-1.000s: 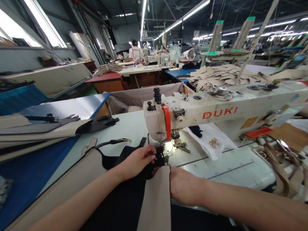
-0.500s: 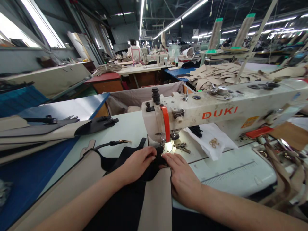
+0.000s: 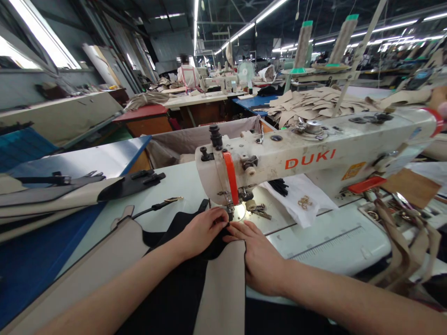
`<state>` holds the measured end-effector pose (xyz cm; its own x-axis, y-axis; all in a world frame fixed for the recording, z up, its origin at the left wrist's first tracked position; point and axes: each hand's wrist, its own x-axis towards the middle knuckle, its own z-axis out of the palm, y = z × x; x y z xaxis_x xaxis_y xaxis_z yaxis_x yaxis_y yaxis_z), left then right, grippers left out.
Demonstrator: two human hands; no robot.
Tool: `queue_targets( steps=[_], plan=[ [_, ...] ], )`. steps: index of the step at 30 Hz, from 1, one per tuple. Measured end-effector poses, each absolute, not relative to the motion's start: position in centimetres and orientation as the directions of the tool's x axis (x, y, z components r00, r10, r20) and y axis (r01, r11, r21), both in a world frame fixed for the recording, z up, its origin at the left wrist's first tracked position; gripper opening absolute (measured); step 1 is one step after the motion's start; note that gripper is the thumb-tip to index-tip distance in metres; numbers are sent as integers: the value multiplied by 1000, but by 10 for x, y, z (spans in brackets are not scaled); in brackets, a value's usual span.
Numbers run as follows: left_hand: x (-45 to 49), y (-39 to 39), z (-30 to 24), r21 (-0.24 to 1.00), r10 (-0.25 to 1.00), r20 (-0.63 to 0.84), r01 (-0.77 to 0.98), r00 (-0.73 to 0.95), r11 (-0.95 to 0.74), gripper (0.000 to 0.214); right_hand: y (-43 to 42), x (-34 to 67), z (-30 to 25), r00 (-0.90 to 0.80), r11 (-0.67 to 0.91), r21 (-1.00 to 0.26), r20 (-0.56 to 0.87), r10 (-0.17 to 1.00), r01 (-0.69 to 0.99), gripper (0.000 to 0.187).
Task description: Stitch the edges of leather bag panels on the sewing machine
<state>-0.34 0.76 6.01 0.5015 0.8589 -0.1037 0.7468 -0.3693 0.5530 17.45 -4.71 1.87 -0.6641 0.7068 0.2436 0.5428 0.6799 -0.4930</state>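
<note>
Under the head of a white sewing machine [image 3: 310,149] marked DUKI lies a black and beige bag-like workpiece [image 3: 223,284], draped toward me. My left hand [image 3: 202,230] is closed, thumb and fingers pinching a small black part of it just left of the lit needle area. Beside it, my right hand [image 3: 261,258] lies with fingers stretched over the workpiece's right edge, fingertips close to the left hand's. The fingers hide most of the stitching spot. A thin black strap [image 3: 157,207] with a gold-coloured metal end extends from the work at left.
Metal fittings [image 3: 258,209] lie right of the needle. A white sheet [image 3: 296,200] carries gold rings [image 3: 305,203] and black strips. Beige straps [image 3: 405,242] hang at right; finished-looking pieces [image 3: 115,188] are stacked left. Thread cones [image 3: 303,46] and a seated person [image 3: 188,77] are beyond.
The camera view has shifted slightly, moving the scene left. Both hands stay at the needle area; the black part between them is now more covered. A blurred hand appears at the far right edge.
</note>
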Motion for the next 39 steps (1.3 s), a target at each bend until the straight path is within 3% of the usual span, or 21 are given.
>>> queue_targets(
  steps=[5,20,25,33,36,39],
  plan=[
    [0,13,58,519,865,-149,783,479,-343,11,-50,171,23,-682,683,-441,193,706,582,52],
    [3,1,43,408,945,13,862,326,-303,10,-56,166,12,-681,723,-303,246,689,621,38],
    [2,-2,39,347,867,165,795,471,-498,15,-57,165,9,-693,737,-285,256,674,612,33],
    [-4,-4,38,140,720,131,706,682,-694,24,-56,166,9,-681,719,-329,242,691,612,31],
    [-5,-5,40,177,717,169,695,676,-697,23,-56,166,9,-670,719,-324,267,692,614,33],
    [-4,-3,39,275,791,165,742,590,-611,22,-56,166,11,-677,720,-320,252,692,616,36]
  ],
)
